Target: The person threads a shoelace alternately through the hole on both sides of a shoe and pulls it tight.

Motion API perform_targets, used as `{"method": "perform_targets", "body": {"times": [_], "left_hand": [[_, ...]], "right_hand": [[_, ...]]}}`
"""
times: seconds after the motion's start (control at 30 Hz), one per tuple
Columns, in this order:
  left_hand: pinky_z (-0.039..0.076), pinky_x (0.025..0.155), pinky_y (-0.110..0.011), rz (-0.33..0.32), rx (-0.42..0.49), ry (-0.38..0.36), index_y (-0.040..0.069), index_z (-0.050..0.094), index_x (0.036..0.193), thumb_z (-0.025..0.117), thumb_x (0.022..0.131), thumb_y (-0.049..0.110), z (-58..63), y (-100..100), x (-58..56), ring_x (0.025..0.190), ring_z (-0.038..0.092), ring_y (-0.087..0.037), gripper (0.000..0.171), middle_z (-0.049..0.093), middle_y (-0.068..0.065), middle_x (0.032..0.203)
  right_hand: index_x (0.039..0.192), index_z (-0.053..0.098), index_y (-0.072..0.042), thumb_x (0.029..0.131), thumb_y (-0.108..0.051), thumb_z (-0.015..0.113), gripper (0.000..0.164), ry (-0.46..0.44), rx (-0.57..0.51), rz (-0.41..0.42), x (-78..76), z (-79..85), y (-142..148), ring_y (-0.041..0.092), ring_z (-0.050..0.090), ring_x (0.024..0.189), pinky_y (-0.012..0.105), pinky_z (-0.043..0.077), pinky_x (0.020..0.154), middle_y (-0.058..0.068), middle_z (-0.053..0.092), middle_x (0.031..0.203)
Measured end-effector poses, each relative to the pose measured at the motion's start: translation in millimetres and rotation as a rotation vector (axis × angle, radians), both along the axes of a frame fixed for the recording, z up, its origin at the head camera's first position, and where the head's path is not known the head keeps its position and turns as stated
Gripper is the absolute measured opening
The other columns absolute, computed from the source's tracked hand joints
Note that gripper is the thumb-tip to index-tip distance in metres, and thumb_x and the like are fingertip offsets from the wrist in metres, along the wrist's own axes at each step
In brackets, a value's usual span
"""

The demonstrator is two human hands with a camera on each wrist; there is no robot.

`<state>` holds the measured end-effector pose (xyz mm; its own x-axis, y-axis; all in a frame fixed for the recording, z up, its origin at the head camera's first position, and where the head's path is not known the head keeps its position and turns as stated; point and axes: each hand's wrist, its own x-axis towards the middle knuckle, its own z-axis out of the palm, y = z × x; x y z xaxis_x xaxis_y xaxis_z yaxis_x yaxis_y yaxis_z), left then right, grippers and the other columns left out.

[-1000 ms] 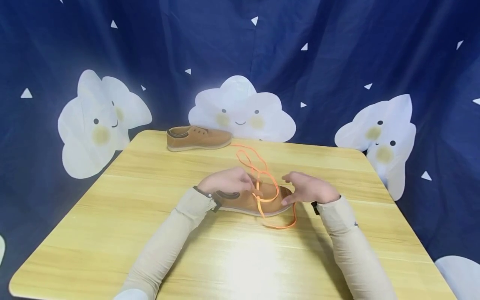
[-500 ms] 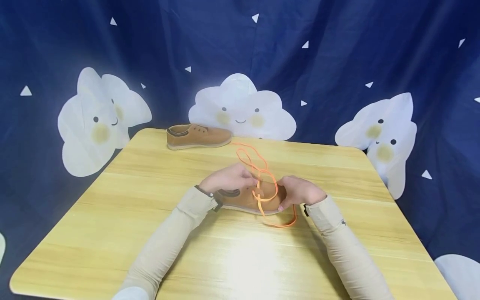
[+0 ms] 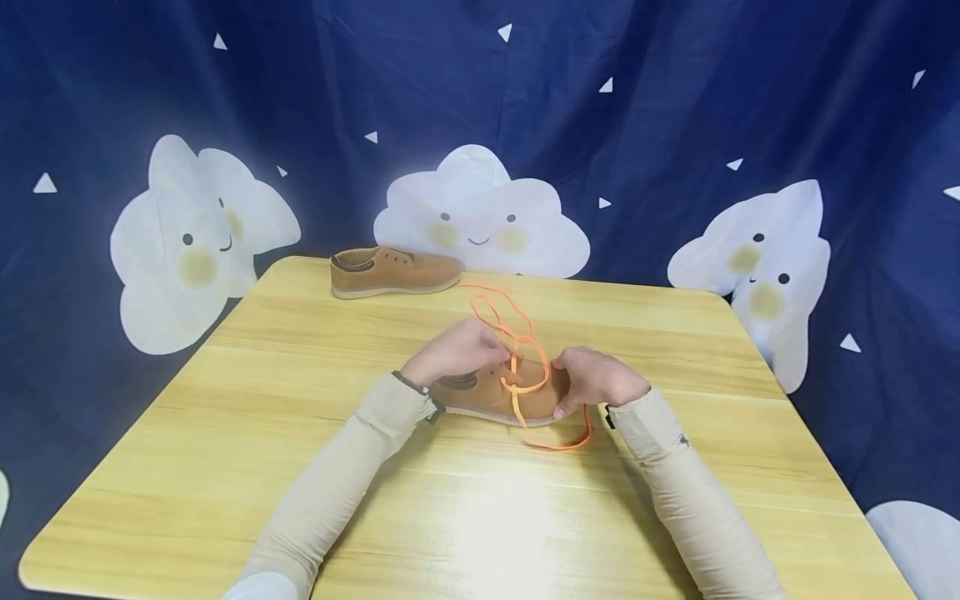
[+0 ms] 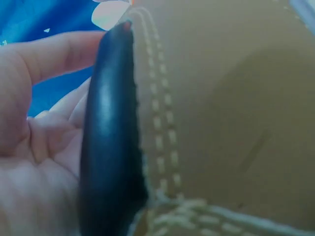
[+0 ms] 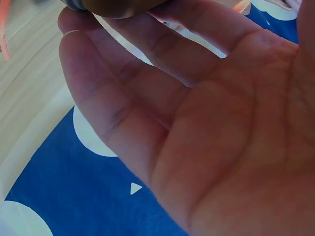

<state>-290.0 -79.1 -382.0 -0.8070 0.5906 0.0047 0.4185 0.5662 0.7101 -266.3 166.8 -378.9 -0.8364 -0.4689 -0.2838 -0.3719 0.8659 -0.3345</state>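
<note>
Gripping the toe of a brown lace-up shoe with my right hand, thumb and fingers clamped round it. My left hand has its fingertips by that shoe's eyelets, right at the orange shoelace; honestly can't tell if they're pinching it. The shoe's on a wood-grain table, another brown shoe behind it, cloud-print curtain further back.

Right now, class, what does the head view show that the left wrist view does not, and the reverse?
Only the head view shows the far shoe and right hand. Only the left wrist view clearly shows pale stitching on the near shoe. Both share the left hand, near shoe and blue curtain.
</note>
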Motion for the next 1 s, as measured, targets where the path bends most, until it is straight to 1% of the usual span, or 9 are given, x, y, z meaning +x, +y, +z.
{"method": "perform_targets", "body": {"times": [0.07, 0.13, 0.23, 0.37, 0.47, 0.6, 0.8, 0.9, 1.0], "left_hand": [[0.040, 0.055, -0.021, 0.044, 0.014, -0.004, 0.010, 0.082, 0.102, 0.067, 0.097, 0.017, 0.6, 1.0, 0.4, 0.048, 0.041, -0.006, 0.017, 0.072, 0.002, 0.073], [0.046, 0.062, -0.022, 0.069, 0.020, -0.010, 0.010, 0.082, 0.103, 0.070, 0.096, 0.016, 1.5, 2.5, 1.2, 0.053, 0.048, -0.006, 0.015, 0.079, -0.002, 0.089], [0.054, 0.072, -0.023, 0.095, 0.042, -0.005, 0.010, 0.082, 0.101, 0.072, 0.094, 0.013, 3.7, 3.6, 2.2, 0.067, 0.061, -0.005, 0.013, 0.081, -0.005, 0.101], [0.062, 0.081, -0.029, 0.167, 0.167, -0.017, 0.007, 0.080, 0.101, 0.072, 0.092, 0.009, 10.4, 0.9, 3.6, 0.082, 0.076, -0.015, 0.012, 0.080, -0.009, 0.100], [0.062, 0.084, -0.034, 0.222, 0.273, 0.000, 0.006, 0.078, 0.102, 0.073, 0.093, 0.010, 16.7, -3.1, 4.1, 0.087, 0.078, -0.021, 0.012, 0.080, -0.010, 0.097], [0.062, 0.086, -0.035, 0.268, 0.351, 0.035, 0.007, 0.078, 0.107, 0.075, 0.093, 0.015, 24.3, -6.6, 5.7, 0.091, 0.078, -0.021, 0.016, 0.081, -0.009, 0.097], [0.062, 0.088, -0.033, 0.271, 0.542, -0.025, 0.006, 0.077, 0.109, 0.077, 0.093, 0.016, 35.5, -6.7, 13.1, 0.089, 0.079, -0.027, 0.019, 0.081, -0.012, 0.096], [0.063, 0.087, -0.034, 0.255, 0.650, -0.016, 0.003, 0.077, 0.108, 0.076, 0.093, 0.014, 41.6, -7.3, 17.7, 0.087, 0.079, -0.027, 0.018, 0.080, -0.018, 0.096], [0.063, 0.087, -0.035, 0.239, 0.733, 0.006, -0.001, 0.076, 0.108, 0.076, 0.093, 0.011, 47.1, -8.7, 20.7, 0.085, 0.079, -0.022, 0.020, 0.079, -0.020, 0.100]], "right_hand": [[0.122, 0.073, -0.003, 0.068, -0.021, 0.098, 0.062, 0.006, 0.007, -0.001, -0.3, 0.2, 0.4, 0.019, 0.067, 0.105, 0.039, 0.056, 0.092, 0.008, 0.074, 0.120], [0.124, 0.072, -0.002, 0.069, -0.022, 0.097, 0.064, 0.010, 0.015, -0.001, -0.5, 0.4, 1.0, 0.020, 0.067, 0.108, 0.040, 0.056, 0.094, 0.010, 0.074, 0.122], [0.126, 0.071, -0.001, 0.070, -0.022, 0.097, 0.065, 0.010, 0.017, -0.001, -0.3, 0.7, 1.2, 0.024, 0.068, 0.112, 0.042, 0.056, 0.096, 0.012, 0.073, 0.125], [0.131, 0.067, 0.001, 0.071, -0.021, 0.096, 0.070, 0.016, 0.023, 0.002, 0.3, 0.5, 0.9, 0.029, 0.066, 0.120, 0.044, 0.055, 0.100, 0.015, 0.070, 0.131], [0.132, 0.067, 0.000, 0.071, -0.022, 0.096, 0.071, 0.023, 0.033, 0.001, 0.1, 0.0, 0.7, 0.029, 0.065, 0.121, 0.045, 0.054, 0.102, 0.015, 0.070, 0.132], [0.129, 0.069, -0.002, 0.071, -0.022, 0.096, 0.067, 0.024, 0.040, -0.003, -0.5, -0.7, 0.3, 0.027, 0.066, 0.118, 0.045, 0.055, 0.101, 0.013, 0.071, 0.128], [0.126, 0.071, -0.003, 0.070, -0.021, 0.096, 0.064, 0.029, 0.031, 0.000, -0.5, -1.7, 0.6, 0.026, 0.066, 0.116, 0.044, 0.055, 0.099, 0.011, 0.072, 0.124], [0.123, 0.072, -0.005, 0.070, -0.020, 0.097, 0.061, 0.038, 0.027, 0.008, -0.6, -1.9, 0.5, 0.024, 0.066, 0.112, 0.043, 0.055, 0.097, 0.009, 0.073, 0.120], [0.124, 0.071, -0.005, 0.070, -0.019, 0.097, 0.062, 0.045, 0.028, 0.007, -0.4, -1.5, -0.1, 0.024, 0.065, 0.113, 0.043, 0.054, 0.099, 0.009, 0.072, 0.120]]}}
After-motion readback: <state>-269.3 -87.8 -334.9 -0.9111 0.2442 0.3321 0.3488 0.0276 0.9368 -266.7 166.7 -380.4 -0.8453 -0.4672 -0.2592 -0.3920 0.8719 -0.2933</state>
